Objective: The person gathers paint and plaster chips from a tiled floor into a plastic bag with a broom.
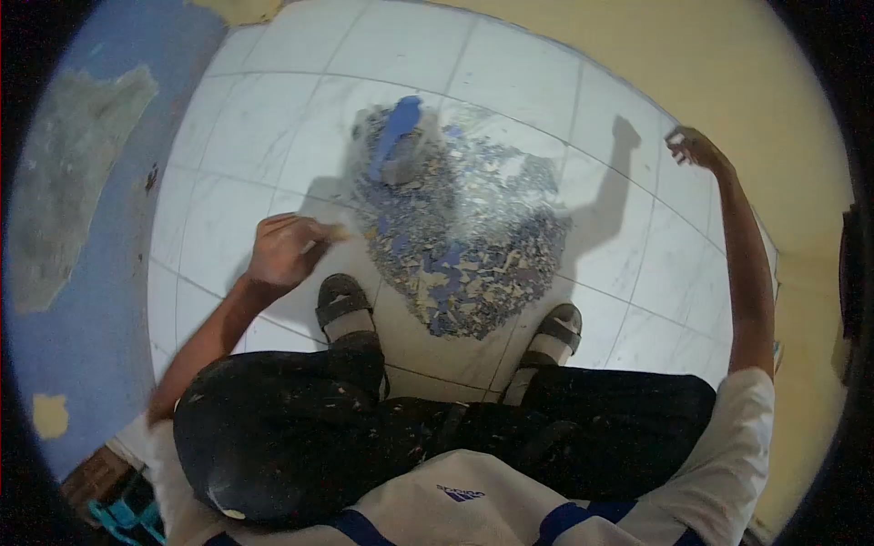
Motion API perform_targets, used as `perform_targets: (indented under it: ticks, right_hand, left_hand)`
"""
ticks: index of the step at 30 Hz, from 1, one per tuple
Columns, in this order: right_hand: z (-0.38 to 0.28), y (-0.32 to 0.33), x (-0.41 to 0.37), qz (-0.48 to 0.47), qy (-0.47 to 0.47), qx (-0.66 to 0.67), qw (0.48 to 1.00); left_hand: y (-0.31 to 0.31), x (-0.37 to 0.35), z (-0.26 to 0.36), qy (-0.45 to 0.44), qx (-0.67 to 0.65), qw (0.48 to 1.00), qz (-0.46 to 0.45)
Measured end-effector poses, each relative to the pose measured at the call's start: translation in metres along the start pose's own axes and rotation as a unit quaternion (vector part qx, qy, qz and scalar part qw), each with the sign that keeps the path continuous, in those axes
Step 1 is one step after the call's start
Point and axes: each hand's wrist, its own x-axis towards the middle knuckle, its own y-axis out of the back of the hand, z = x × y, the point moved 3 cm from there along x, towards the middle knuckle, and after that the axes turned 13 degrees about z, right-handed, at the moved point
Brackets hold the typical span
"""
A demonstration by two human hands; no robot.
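A heap of paint chips and dusty debris (492,282) lies on the tiled floor in front of my feet. A long blue paint flake (398,132) rests at its far left end. My left hand (284,252) hovers left of the heap, its fingers pinched together. Something small and pale may be at the fingertips, but blur hides what it is. Out to the right, my right hand (696,148) is raised near the yellow wall, away from the heap. Its fingers are loosely bent and apart, with nothing visible in them.
My sandalled feet, the left sandal (343,298) and right sandal (562,325), flank the heap's near end. A blue wall (100,227) with a bare grey patch stands at left, a yellow wall (728,64) at right. A turquoise object (127,519) lies at lower left.
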Motion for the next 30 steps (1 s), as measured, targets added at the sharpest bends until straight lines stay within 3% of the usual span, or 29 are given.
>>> perform_targets:
  ticks: [1,2,3,5,7,8,9,10,13,14,16,17,19,22,25,28,30]
  right_hand:
    - [0.016,-0.003,0.014,0.036,0.059,-0.048,0.996]
    - [0.02,-0.004,0.022,0.012,0.044,-0.129,0.991]
    - [0.021,-0.007,0.03,-0.054,0.044,-0.054,0.996]
    - [0.006,-0.018,0.027,-0.055,0.025,-0.1,0.993]
    - [0.01,-0.03,0.042,-0.11,0.263,-0.109,0.952]
    - [0.011,-0.031,0.047,-0.12,0.345,-0.144,0.92]
    - [0.013,-0.031,0.051,-0.121,0.426,-0.172,0.88]
    - [0.002,-0.034,0.051,-0.11,0.474,-0.227,0.843]
    - [-0.057,-0.063,0.036,-0.004,0.373,-0.23,0.899]
    - [-0.084,-0.076,0.03,0.037,0.323,-0.205,0.923]
    - [-0.149,-0.113,0.013,0.129,0.345,-0.152,0.917]
    - [-0.179,-0.133,0.006,0.13,0.464,-0.15,0.863]
    - [-0.236,-0.17,-0.014,0.16,0.684,-0.151,0.696]
    - [-0.32,-0.217,-0.031,0.106,0.682,-0.078,0.719]
    - [-0.359,-0.237,-0.05,0.155,0.665,-0.122,0.721]
    - [-0.366,-0.264,-0.044,0.192,0.666,-0.191,0.695]
    - [-0.368,-0.27,-0.037,0.23,0.656,-0.179,0.696]
  left_hand:
    - [-0.01,0.031,0.013,-0.053,-0.063,0.996,-0.042]
    - [-0.02,0.057,0.027,-0.123,-0.043,0.979,-0.158]
    - [-0.032,0.075,0.034,-0.187,-0.018,0.943,-0.273]
    - [-0.064,0.111,0.03,-0.36,-0.034,0.9,-0.243]
    - [-0.098,0.169,0.0,-0.425,0.075,0.859,-0.274]
    - [-0.118,0.195,-0.036,-0.403,0.155,0.866,-0.254]
    - [-0.097,0.243,-0.03,-0.382,-0.018,0.914,-0.138]
    - [-0.096,0.274,-0.041,-0.278,0.012,0.955,-0.108]
    - [-0.086,0.316,-0.048,-0.011,0.047,0.999,-0.014]
    - [-0.088,0.319,-0.067,0.02,0.094,0.995,-0.028]
    - [-0.087,0.304,-0.09,0.075,0.129,0.987,-0.054]
    - [-0.089,0.296,-0.096,0.106,0.145,0.981,-0.069]
    - [-0.08,0.273,-0.101,0.162,0.166,0.952,-0.198]
    - [-0.061,0.235,-0.126,0.228,0.129,0.896,-0.358]
    - [-0.046,0.198,-0.135,0.31,0.13,0.821,-0.461]
    - [-0.038,0.167,-0.125,0.311,0.014,0.837,-0.449]
    - [-0.046,0.144,-0.125,0.319,0.007,0.88,-0.352]
